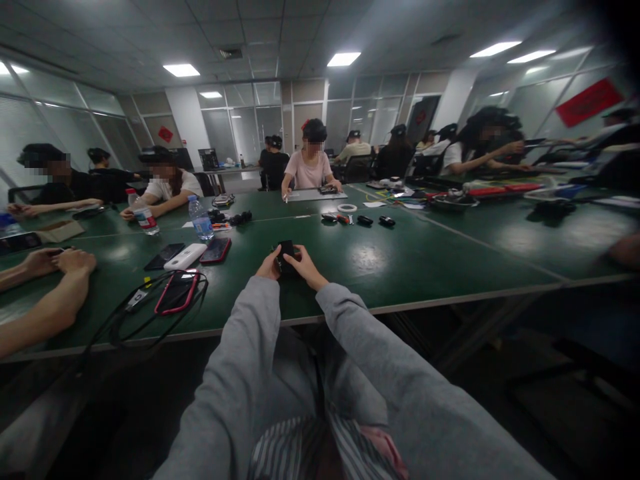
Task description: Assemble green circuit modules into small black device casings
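Your left hand [269, 265] and right hand [306, 263] both grasp one small black boxy device [285, 257], held just above the green table [400, 260] at the frame's centre. Left of it lie three phones [193, 255] side by side, and one red-cased phone [175, 292] sits inside one coiled black cable [120, 323]. Two clear plastic water bottles [201, 219] stand further back.

Green table [425, 260], grey sleeves [240, 373], small black object [286, 257], red-edged phone [176, 293].
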Available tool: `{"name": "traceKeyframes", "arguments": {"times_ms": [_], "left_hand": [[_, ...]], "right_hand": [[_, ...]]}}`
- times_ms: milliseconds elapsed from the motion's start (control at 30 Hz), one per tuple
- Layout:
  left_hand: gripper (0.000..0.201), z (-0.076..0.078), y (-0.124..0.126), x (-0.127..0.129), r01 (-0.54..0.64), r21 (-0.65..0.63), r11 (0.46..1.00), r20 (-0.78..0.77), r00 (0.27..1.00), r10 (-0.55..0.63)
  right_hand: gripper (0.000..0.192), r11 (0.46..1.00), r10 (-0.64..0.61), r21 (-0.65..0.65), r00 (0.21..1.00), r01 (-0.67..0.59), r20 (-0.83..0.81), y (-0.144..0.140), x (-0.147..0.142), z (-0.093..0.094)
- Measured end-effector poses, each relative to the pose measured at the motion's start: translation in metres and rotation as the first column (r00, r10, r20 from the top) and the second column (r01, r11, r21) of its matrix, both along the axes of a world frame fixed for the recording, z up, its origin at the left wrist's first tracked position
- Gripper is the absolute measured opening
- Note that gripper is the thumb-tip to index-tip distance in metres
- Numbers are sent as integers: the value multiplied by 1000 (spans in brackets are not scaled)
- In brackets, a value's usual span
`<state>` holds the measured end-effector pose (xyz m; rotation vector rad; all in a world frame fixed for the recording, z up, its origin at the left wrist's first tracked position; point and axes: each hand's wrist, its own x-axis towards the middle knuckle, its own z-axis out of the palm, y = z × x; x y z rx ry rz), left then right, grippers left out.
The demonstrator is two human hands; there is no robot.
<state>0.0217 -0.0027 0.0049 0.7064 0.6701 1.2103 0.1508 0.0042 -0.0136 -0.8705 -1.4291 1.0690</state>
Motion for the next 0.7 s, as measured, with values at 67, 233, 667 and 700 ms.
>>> {"name": "traceKeyframes", "arguments": {"times_ms": [67, 233, 667, 700], "left_hand": [[43, -3, 4, -2, -31, -6, 999, 12, 999, 31], [35, -4, 8, -9, -126, -14, 992, 122, 984, 126], [36, 4, 0, -13, -142, -51, 989, 222, 963, 150], [37, 4, -1, -13, -147, -56, 988, 239, 958, 156]], "right_hand": [[59, 999, -47, 19, 999, 47, 8, 0, 3, 2], [56, 972, -210, -143, 962, 186, -174, 12, 21, 6], [54, 915, 25, -337, 862, -224, -506, 7, 53, 18], [56, 914, 20, -342, 868, -217, -496, 8, 53, 16]]}}
